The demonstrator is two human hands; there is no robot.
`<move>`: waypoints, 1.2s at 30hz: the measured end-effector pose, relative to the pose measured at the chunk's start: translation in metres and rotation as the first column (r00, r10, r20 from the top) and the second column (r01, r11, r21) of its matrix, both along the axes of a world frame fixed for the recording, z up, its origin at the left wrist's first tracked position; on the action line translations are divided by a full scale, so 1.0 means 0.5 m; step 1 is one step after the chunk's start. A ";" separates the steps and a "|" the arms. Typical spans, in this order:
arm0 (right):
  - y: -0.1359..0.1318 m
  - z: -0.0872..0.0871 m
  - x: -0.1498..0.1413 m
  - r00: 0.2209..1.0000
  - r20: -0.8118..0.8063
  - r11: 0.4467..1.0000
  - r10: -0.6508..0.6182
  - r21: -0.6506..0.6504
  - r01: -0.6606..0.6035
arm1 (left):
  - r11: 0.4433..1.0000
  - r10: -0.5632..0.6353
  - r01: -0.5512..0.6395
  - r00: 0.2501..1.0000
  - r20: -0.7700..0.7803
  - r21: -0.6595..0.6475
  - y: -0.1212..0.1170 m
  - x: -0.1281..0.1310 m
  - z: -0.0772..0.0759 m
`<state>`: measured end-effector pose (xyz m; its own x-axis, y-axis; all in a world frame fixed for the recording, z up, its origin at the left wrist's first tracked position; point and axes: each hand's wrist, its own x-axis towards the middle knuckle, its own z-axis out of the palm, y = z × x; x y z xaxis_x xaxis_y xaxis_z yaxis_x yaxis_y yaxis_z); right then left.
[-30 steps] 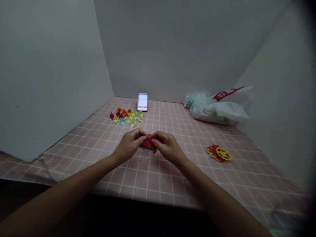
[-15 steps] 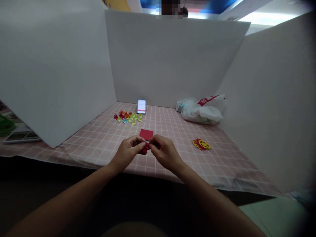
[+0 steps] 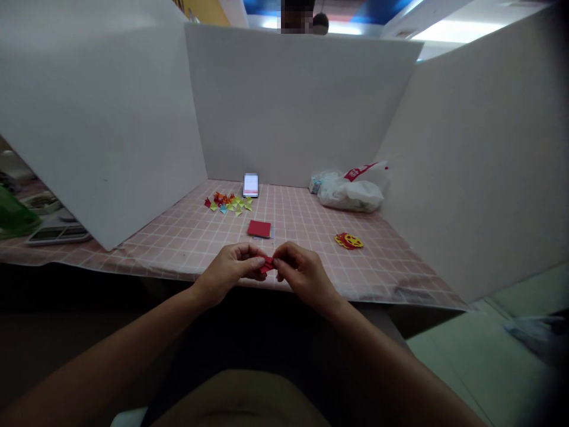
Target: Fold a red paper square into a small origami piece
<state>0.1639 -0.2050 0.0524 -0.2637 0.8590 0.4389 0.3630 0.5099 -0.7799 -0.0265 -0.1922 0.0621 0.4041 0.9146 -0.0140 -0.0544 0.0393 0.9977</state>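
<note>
A small piece of folded red paper (image 3: 267, 264) is held between my two hands near the table's front edge. My left hand (image 3: 235, 265) pinches it from the left, thumb on top. From the right, my right hand (image 3: 302, 268) grips its other side between thumb and fingertips, which partly hide the paper. Just beyond my hands lies a stack of red paper squares (image 3: 259, 229). Farther back on the left is a group of small folded paper pieces (image 3: 229, 203) in red, orange, yellow and blue.
A phone (image 3: 251, 185) stands upright near the back panel (image 3: 302, 107). Yellow and red flat cutouts (image 3: 349, 240) lie on the right of the checked tablecloth (image 3: 302, 237). A white plastic bag (image 3: 353, 193) rests at the back right. White panels enclose the left and right sides.
The camera view has shifted, so the table objects appear higher and slightly left. Both hands still hold the red paper, which now shows more clearly between the fingertips, closer to the table's front edge.
</note>
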 end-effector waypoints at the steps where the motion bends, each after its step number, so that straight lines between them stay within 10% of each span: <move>1: -0.007 -0.001 0.003 1.000 -0.007 1.000 -0.004 -0.014 0.004 | 1.000 -0.005 0.005 1.000 -0.001 -0.012 -0.006 0.001 0.000; 8: -0.044 -0.036 0.010 1.000 -0.019 0.998 0.023 -0.064 -0.024 | 1.000 0.005 -0.006 0.995 -0.095 -0.008 -0.039 0.012 -0.008; 16: -0.085 -0.061 0.032 0.984 0.176 0.960 0.014 0.273 -0.062 | 0.998 -0.038 0.032 0.994 -0.107 -0.055 -0.075 0.018 -0.026; 25: -0.102 -0.055 0.020 0.996 -0.086 0.999 -0.010 -0.047 0.006 | 0.999 0.005 -0.002 0.996 -0.087 0.037 -0.103 0.023 -0.023; 36: -0.112 -0.060 0.011 0.999 -0.008 0.993 0.050 0.110 -0.049 | 0.999 0.000 0.004 0.996 -0.094 0.042 -0.117 0.012 -0.033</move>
<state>0.1693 -0.2609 0.0224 -0.2994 0.7916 0.5326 0.3272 0.6096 -0.7220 -0.0203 -0.2505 0.0457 0.4049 0.9143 -0.0131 0.0397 -0.0033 0.9992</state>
